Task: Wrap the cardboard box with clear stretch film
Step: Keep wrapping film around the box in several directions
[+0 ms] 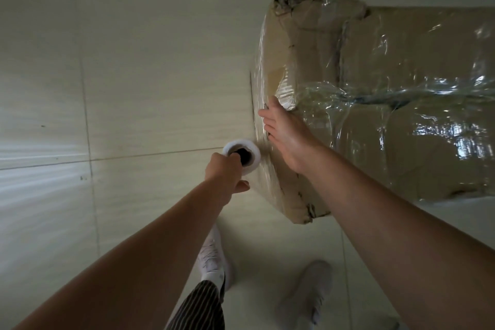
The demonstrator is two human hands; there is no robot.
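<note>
A large brown cardboard box point(417, 67) fills the right side of the head view, its top and sides shiny with wrinkled clear film. My left hand point(223, 170) grips the stretch film roll point(242, 157) by its core, just left of the box's near corner. A sheet of clear film point(263, 158) stretches from the roll onto the box's left face. My right hand point(285, 131) lies flat with fingers spread on the box's upper left edge, pressing the film against the cardboard.
The box stands on a pale tiled floor point(134, 88) with thin grout lines. My two feet in white shoes point(308, 292) are below, close to the box's near corner. Bright light glare falls on the floor at the left.
</note>
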